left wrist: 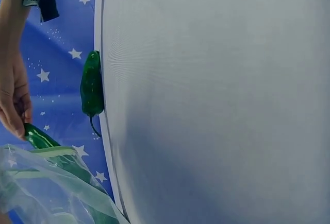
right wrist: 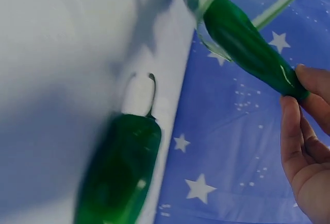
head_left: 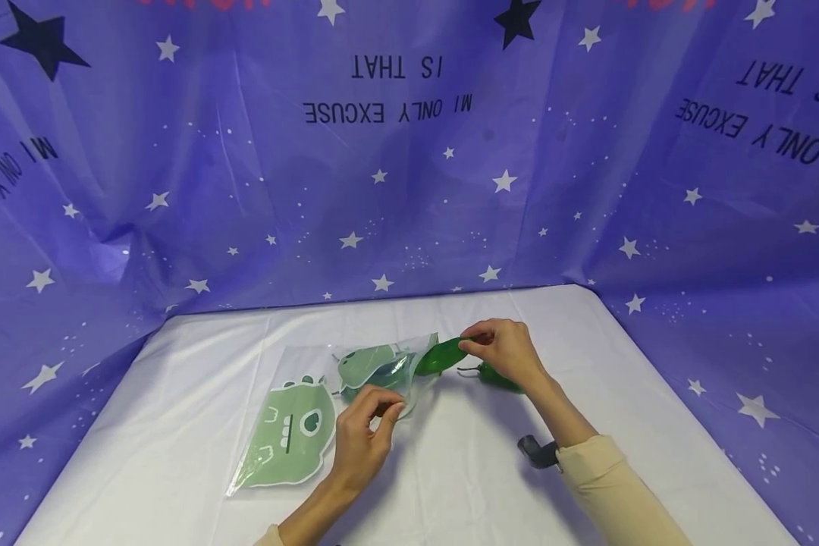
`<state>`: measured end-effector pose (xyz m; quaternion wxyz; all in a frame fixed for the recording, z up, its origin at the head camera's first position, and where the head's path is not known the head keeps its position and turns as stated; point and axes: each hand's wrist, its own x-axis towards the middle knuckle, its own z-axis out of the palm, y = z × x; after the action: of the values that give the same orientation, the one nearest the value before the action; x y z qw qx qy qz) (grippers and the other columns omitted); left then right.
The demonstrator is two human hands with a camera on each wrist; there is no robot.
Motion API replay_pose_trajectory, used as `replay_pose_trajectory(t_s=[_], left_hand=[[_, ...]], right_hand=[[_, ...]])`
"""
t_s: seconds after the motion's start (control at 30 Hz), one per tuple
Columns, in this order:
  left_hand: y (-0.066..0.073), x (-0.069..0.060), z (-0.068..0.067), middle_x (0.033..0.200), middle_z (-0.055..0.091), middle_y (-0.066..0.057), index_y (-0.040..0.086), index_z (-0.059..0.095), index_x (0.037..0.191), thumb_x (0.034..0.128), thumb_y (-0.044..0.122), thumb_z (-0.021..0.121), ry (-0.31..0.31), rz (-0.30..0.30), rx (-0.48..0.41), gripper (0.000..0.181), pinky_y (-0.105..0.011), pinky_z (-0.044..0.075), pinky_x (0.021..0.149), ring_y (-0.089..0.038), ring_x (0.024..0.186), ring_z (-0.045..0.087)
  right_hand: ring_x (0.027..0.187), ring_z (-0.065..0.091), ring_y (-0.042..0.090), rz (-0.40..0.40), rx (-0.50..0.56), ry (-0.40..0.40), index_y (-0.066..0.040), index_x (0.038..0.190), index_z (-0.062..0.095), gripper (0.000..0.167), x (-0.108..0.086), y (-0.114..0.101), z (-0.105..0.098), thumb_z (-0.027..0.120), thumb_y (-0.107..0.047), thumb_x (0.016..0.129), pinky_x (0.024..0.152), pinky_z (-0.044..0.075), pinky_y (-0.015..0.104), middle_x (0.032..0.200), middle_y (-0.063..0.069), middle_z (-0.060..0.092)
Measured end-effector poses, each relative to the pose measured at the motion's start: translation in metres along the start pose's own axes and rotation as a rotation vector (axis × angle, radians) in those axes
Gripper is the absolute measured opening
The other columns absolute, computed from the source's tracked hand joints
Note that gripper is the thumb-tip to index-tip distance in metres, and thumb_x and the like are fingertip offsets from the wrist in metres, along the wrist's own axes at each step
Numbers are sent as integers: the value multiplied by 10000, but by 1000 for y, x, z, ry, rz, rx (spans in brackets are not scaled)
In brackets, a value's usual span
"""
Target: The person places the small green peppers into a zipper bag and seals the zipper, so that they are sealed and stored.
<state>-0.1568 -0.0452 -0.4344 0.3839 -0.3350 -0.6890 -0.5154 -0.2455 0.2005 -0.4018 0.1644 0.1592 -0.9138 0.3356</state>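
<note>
A clear plastic bag (head_left: 251,466) with a green cartoon print lies on the table, its mouth raised towards the right. My left hand (head_left: 365,436) pinches the near edge of that mouth between thumb and fingers. With thumb and fingertips my right hand (head_left: 508,349) pinches one end of a green pepper (head_left: 441,356). The pepper's other end is inside the bag mouth, as the right wrist view also shows (right wrist: 247,46). A second green pepper (left wrist: 93,87) lies on the table below my right hand, its stem pointing left in the head view. The print partly hides the bag's inside.
A white cloth (head_left: 464,485) covers the table. Behind it and along both sides hangs a purple-blue curtain (head_left: 409,205) with stars and lettering. A dark device (head_left: 538,451) is strapped at my right wrist, by the beige sleeve (head_left: 600,470).
</note>
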Motion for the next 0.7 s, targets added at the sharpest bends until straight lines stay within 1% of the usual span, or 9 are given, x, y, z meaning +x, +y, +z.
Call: replay_pose_trajectory(t_s=[0.13, 0.23, 0.37, 0.47, 0.63, 0.7], left_hand=[[0, 0, 1, 774, 605, -80, -18, 628, 819, 678, -222, 691, 6, -5, -2, 255, -187, 493, 598, -172, 634, 585], [-1, 1, 1, 771, 609, -79, -16, 631, 816, 679, -219, 695, 10, -17, -7, 253, -187, 500, 599, -173, 634, 594], [-1, 1, 1, 772, 618, -87, -20, 637, 815, 678, -220, 699, 9, -26, -26, 250, -189, 511, 602, -180, 637, 611], [-2, 2, 1, 773, 623, -98, -27, 641, 820, 673, -223, 699, 6, -17, -45, 251, -190, 514, 605, -188, 636, 615], [-2, 4, 1, 769, 624, -102, -30, 647, 825, 665, -227, 699, 2, 4, -69, 259, -193, 510, 604, -188, 637, 608], [-1, 5, 2, 767, 624, -97, -26, 650, 824, 664, -227, 700, 1, 3, -75, 262, -196, 509, 605, -187, 642, 605]], right_hand=[[674, 635, 50, 62, 28, -9, -226, 851, 761, 93, -4, 8, 10, 786, -286, 783, 700, 494, 351, 729, -129, 687], [680, 637, 51, 98, 63, -14, -224, 864, 759, 102, -6, 11, 18, 776, -296, 793, 737, 486, 366, 735, -122, 692], [682, 642, 57, 151, 109, -3, -225, 872, 760, 122, -7, 13, 26, 781, -310, 787, 709, 497, 346, 732, -113, 695], [689, 649, 65, 195, 157, 0, -230, 871, 759, 128, -7, 13, 29, 793, -307, 774, 670, 517, 328, 741, -105, 698], [725, 658, 74, 257, 233, -18, -230, 874, 758, 142, -7, 13, 33, 812, -285, 755, 687, 524, 303, 771, -86, 706], [731, 662, 79, 257, 245, -15, -214, 880, 760, 155, -6, 12, 36, 817, -271, 748, 685, 527, 293, 782, -71, 710]])
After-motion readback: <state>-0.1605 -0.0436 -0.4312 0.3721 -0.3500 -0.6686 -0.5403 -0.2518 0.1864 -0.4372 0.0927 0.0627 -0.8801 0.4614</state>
